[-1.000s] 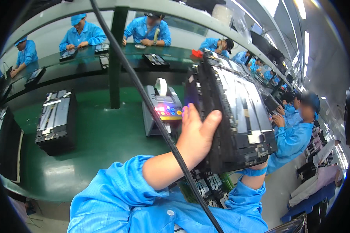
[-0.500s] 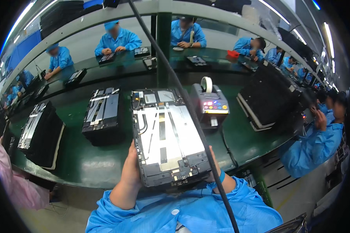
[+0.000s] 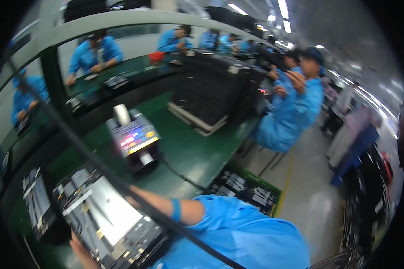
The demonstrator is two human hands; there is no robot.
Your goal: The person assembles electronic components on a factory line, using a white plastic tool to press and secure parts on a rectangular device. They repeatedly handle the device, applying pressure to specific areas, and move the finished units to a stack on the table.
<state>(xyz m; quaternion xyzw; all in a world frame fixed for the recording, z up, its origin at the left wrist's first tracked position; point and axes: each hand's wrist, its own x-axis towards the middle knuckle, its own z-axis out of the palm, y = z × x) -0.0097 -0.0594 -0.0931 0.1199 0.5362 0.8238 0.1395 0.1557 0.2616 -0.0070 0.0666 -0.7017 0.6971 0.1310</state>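
At the lower left, an opened tablet (image 3: 114, 208) lies tilted between my hands. Its inside faces up, with a large silver panel, black strips and small boards at the near end. My left hand (image 3: 79, 250) grips its left edge, mostly hidden beneath it. My right hand (image 3: 140, 193) is against the far right side; the fingers are covered by the tablet and a dark cable. A blue band circles my right wrist. Just left of the tablet, a stack of similar opened devices (image 3: 39, 201) stands on the green table (image 3: 184, 154).
A tape dispenser (image 3: 137, 139) with lit buttons stands beyond my right arm. Farther back is a tall black stack (image 3: 206, 92). A thick cable (image 3: 90, 154) crosses the view diagonally. Below the table edge sits a green crate (image 3: 247, 188) of parts. A seated person (image 3: 289, 114) works at right.
My view has swung to the right, so table and tape dispenser appear farther left. The tablet stays in both hands, now at the lower left. The crate and aisle show more fully.
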